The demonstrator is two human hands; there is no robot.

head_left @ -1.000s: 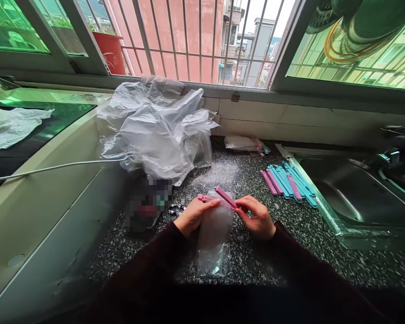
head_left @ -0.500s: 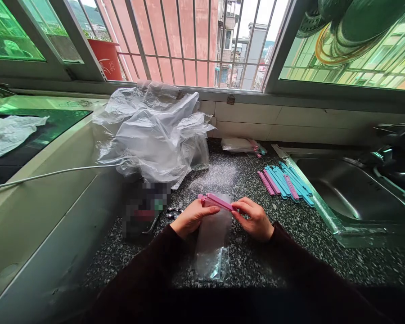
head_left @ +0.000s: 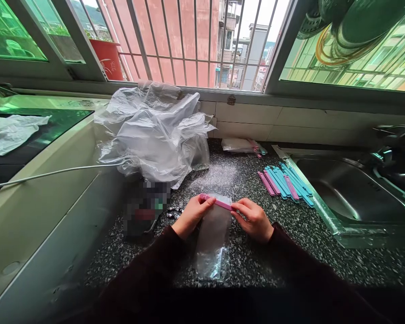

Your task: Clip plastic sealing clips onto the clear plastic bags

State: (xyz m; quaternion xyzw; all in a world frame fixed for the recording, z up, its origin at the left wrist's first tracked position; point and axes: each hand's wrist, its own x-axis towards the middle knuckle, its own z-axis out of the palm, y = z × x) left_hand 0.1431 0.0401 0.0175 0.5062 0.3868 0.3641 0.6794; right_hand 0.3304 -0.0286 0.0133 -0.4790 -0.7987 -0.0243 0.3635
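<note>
A: ok so I'm standing right here and the head camera is the only view we're getting. What are the hands up to?

B: Lower middle of the frame. The left hand [head_left: 193, 217] is curling in, thumb lying on the left end of a pink clip [head_left: 223, 205]. The right hand [head_left: 255, 219] is pinching the other end between thumb and fingertips, barely any gap there. The clip is sitting across the upper part of a clear plastic bag [head_left: 213, 245], with a bit of film poking out above it.

A: Why both ends tho?

B: My guess: two points of hold are stopping it from twisting on that slippery film. Can't tell whether it's latching. The bag's lower part is trailing toward the bottom of the frame, over the speckled counter [head_left: 253, 261], which is probably taking its weight.

A: And the spare clips [head_left: 285, 183]?

B: Right of centre, blue and pink, lying side by side next to the sink [head_left: 344, 189]. Looks like they're sitting there for an easy right-hand reach, just a hunch.

A: That big crumpled plastic heap [head_left: 155, 135]?

B: Upper left of centre, leaning up toward the window. I'm figuring it's sitting back there so the front is leaving elbow room. A small packet [head_left: 239, 145] is also resting by the back wall, right of the heap.
</note>
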